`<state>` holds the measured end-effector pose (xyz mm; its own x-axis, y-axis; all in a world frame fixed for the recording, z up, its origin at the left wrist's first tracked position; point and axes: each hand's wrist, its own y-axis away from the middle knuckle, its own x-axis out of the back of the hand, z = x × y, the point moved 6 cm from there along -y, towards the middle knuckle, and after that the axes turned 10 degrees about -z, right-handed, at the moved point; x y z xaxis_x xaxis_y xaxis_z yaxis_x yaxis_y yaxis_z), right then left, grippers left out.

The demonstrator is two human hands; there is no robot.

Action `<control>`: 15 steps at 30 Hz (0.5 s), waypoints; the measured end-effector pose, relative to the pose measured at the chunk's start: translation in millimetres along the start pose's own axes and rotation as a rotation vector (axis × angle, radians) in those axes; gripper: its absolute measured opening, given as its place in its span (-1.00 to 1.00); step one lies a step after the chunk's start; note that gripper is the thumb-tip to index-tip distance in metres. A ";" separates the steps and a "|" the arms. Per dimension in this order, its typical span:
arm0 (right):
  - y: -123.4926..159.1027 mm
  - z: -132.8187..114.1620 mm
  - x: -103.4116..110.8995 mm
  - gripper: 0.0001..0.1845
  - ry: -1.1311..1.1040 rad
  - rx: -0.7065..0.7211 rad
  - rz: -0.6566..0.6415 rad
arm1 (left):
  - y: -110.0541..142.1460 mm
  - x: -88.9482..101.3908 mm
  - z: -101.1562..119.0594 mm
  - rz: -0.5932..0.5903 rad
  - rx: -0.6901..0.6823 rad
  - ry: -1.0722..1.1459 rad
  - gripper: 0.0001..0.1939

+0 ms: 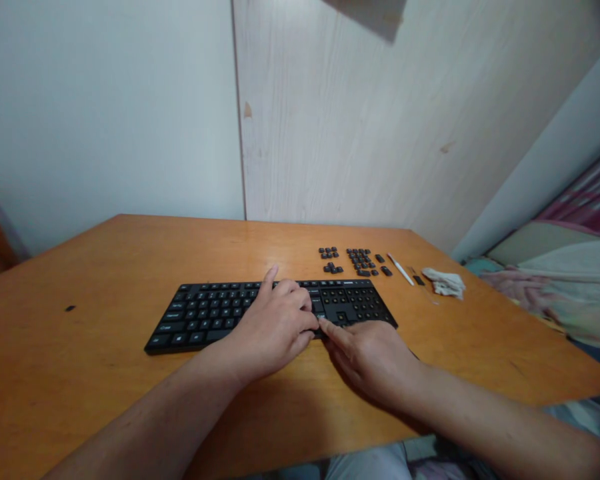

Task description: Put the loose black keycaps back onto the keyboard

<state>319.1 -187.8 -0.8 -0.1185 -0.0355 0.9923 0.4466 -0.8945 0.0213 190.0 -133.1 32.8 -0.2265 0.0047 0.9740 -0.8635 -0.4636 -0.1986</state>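
A black keyboard (200, 319) lies flat on the wooden table, its number pad and navigation block on the right showing several bare key positions without caps. My left hand (275, 323) rests over its middle, fingers bent on top and thumb at the front edge, with one finger stretched toward the back. Close beside it, my right hand (370, 357) is closed at the keyboard's front edge, its index fingertip near the left fingers. A thin dark end shows behind the right hand; what that hand grips is hidden.
Loose black keycaps (359, 260) lie in groups behind the keyboard. To their right are a white stick-shaped tool (401, 269), a small black object (419, 280) and a crumpled white cloth (445, 283). One small black piece (70, 308) lies far left on the table (105, 387).
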 end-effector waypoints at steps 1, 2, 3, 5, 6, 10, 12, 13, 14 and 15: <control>1.9 -0.6 -1.2 -0.55 0.019 0.006 -0.009 | -0.2 0.0 0.5 -0.002 -0.002 -0.001 -0.81; 3.4 -0.9 -2.3 -0.51 0.034 0.006 -0.019 | -0.3 -0.2 0.8 -0.005 -0.005 0.000 -0.80; 4.5 -1.2 -3.3 -0.49 0.045 0.005 -0.031 | -0.3 -0.5 0.9 -0.008 -0.006 0.000 -0.80; 5.6 -1.4 -4.3 -0.47 0.063 -0.003 -0.053 | -0.3 -1.4 0.6 -0.014 -0.005 0.001 -0.80; 5.7 -1.5 -4.5 -0.46 0.070 -0.010 -0.062 | -0.1 -1.8 0.4 -0.015 -0.004 0.000 -0.80; 5.2 -4.2 -4.1 -0.45 0.075 0.000 -0.080 | -0.1 -2.8 0.6 -0.018 -0.012 0.008 -0.79; 5.2 -5.6 -3.8 -0.44 0.064 0.009 -0.083 | -0.4 -3.0 1.3 -0.024 -0.018 0.013 -0.77; 5.3 -5.7 -3.7 -0.44 0.057 0.007 -0.085 | -0.5 -3.0 1.5 -0.026 -0.019 0.015 -0.77; 5.6 -5.2 -3.7 -0.43 0.050 0.001 -0.086 | -0.5 -2.9 1.7 -0.026 -0.019 0.017 -0.77; 6.0 -4.3 -3.7 -0.43 0.042 -0.006 -0.086 | -0.4 -2.7 1.7 -0.024 -0.018 0.019 -0.78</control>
<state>318.4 -195.0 -4.8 -0.1934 0.0229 0.9809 0.4283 -0.8975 0.1054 191.8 -134.4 30.5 -0.2142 0.0329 0.9762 -0.8769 -0.4468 -0.1773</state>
